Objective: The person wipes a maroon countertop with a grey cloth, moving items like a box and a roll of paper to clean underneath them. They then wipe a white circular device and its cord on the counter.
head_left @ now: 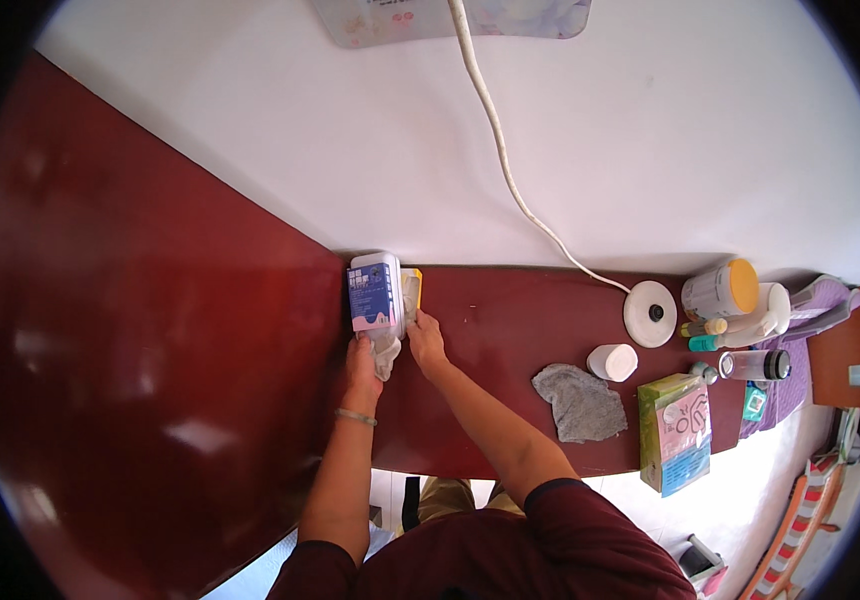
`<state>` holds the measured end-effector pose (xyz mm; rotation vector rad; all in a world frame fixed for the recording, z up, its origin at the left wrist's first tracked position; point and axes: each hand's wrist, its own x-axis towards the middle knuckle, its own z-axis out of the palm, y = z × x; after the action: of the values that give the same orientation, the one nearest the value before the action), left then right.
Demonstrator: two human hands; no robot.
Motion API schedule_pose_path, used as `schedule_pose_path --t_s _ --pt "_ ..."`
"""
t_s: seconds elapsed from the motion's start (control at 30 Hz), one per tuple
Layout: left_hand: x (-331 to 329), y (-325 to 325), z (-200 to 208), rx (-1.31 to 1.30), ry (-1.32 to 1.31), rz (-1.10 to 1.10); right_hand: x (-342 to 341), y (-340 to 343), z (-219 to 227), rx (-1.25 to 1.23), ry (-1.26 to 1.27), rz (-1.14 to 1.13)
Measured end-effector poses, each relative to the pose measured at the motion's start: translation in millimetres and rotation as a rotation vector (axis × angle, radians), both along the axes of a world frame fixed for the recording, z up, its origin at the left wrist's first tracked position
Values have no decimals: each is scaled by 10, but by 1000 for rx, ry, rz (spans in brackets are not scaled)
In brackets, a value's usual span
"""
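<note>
A white plastic box with a blue and pink label stands against the wall in the table's left corner. My left hand is closed at its near end, the fingers partly hidden. A crumpled whitish cloth or tissue hangs beside that hand. Along the box's right side is a slim pack with yellow edges. My right hand closes on the pack's near end, its fingertips partly out of sight.
A dark red tabletop runs along the white wall, beside a tall red panel on the left. To the right are a grey cloth, white cup, round white base with cord, green package, tub and clear bottle.
</note>
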<state>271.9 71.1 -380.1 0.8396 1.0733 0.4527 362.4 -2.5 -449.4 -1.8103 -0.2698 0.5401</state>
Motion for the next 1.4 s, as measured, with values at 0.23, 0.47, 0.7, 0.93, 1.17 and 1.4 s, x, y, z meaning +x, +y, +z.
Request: schedule_pose_path --t_s 0.23,0.47,0.7,0.93,1.17,1.4 --pt "52 39 44 84 75 22 31 41 165 209 402 -3" --pt "21 178 -180 -168 -168 84 238 -61 367 210 406 57" --pt "-35 192 -326 -354 -243 23 285 -43 293 81 326 21" --pt "-199 30 -361 -300 -304 82 462 -229 418 165 163 -129" --pt "-486 -238 -79 -147 -278 -39 788 -787 930 378 729 132" --pt "-271 -2 59 -107 -132 -255 765 -697 563 346 729 130"
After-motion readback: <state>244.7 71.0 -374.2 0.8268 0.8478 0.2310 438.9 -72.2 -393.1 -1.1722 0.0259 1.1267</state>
